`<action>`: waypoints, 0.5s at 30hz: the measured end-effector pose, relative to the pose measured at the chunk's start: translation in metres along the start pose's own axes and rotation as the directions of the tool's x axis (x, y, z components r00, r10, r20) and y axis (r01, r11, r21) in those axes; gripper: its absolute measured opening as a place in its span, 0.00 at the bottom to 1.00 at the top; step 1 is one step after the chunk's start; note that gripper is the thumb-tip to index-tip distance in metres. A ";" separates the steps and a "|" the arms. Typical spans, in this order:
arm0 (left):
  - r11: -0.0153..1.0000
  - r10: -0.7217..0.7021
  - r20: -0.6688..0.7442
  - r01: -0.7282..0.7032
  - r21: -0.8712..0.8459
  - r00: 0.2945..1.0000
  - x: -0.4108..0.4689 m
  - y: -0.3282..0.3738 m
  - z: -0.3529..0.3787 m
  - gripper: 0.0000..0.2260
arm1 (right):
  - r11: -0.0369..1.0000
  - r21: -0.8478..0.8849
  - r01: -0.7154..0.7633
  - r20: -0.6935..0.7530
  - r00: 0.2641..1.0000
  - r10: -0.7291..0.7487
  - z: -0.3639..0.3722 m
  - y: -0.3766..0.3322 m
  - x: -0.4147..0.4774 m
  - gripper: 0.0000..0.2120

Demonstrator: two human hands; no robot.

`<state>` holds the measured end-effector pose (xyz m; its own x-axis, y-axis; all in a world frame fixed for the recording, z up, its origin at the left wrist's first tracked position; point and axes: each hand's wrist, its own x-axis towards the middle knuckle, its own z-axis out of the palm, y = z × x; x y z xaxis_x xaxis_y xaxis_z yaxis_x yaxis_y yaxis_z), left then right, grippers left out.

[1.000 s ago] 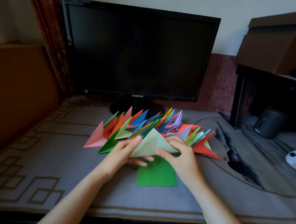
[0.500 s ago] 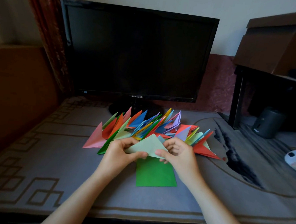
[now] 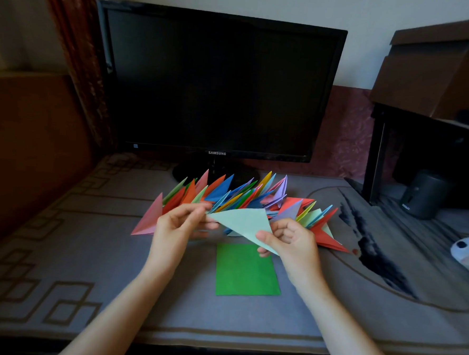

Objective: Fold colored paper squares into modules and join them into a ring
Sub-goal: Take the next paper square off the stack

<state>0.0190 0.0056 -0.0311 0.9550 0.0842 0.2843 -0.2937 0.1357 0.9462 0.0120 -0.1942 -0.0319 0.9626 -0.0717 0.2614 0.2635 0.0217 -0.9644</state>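
Both hands held one piece of pale green folded paper (image 3: 241, 221) in the air at the centre of the frame. The left hand (image 3: 178, 226) pinched the paper's pointed left tip between thumb and fingertips, the fingers closed narrowly on it. The right hand (image 3: 292, 241) gripped the lower right edge, thumb lying on top and the other fingers curled underneath. Neither hand held anything else.

The paper showed as a flat triangle. Its long axis ran from the left hand's pinch down and to the right, ending at the right hand's thumb, so the piece sloped toward the lower right. Its broad part lay nearer the right hand. Whether a flap was partly open on the hidden underside could not be told.

Directly below the paper, a darker green sheet (image 3: 247, 271) lay flat and unfolded on the table cover (image 3: 58, 249), near the right wrist but apart from both hands. Just behind the hands, toward the upper centre, a long row of finished folded modules (image 3: 240, 197) in red, orange, blue, yellow, purple and green stood with points upward, spread left to right. Judging by this, the pale green piece was a module in mid-fold, and no ring was yet joined.

Behind the row stood a dark monitor (image 3: 220, 80). A cardboard box (image 3: 440, 69) filled the upper right.
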 end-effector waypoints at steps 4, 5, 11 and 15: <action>0.997 -0.065 0.107 0.068 -0.022 0.992 -0.003 0.003 0.008 0.15 | 0.996 0.087 -0.008 -0.025 1.000 0.010 0.002 -0.002 -0.001 0.05; 0.997 -0.074 0.133 0.073 0.016 0.988 -0.005 0.002 0.011 0.17 | 0.995 0.101 -0.014 -0.017 1.000 0.015 0.003 -0.002 -0.001 0.05; 0.986 -0.039 0.211 0.004 0.165 0.977 -0.008 -0.004 0.012 0.12 | 0.995 0.088 -0.051 0.133 0.990 0.039 0.015 0.000 -0.005 0.08; 0.981 -0.014 0.187 -0.023 0.191 0.982 -0.007 -0.002 0.012 0.08 | 0.995 0.046 -0.090 0.197 0.977 0.079 0.021 0.000 -0.008 0.16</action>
<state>0.0132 -0.0075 -0.0334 0.9498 -0.1039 0.2952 -0.3021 -0.0573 0.9516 0.0061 -0.1725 -0.0330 0.9740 0.1277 0.1872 0.1789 0.0739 -0.9811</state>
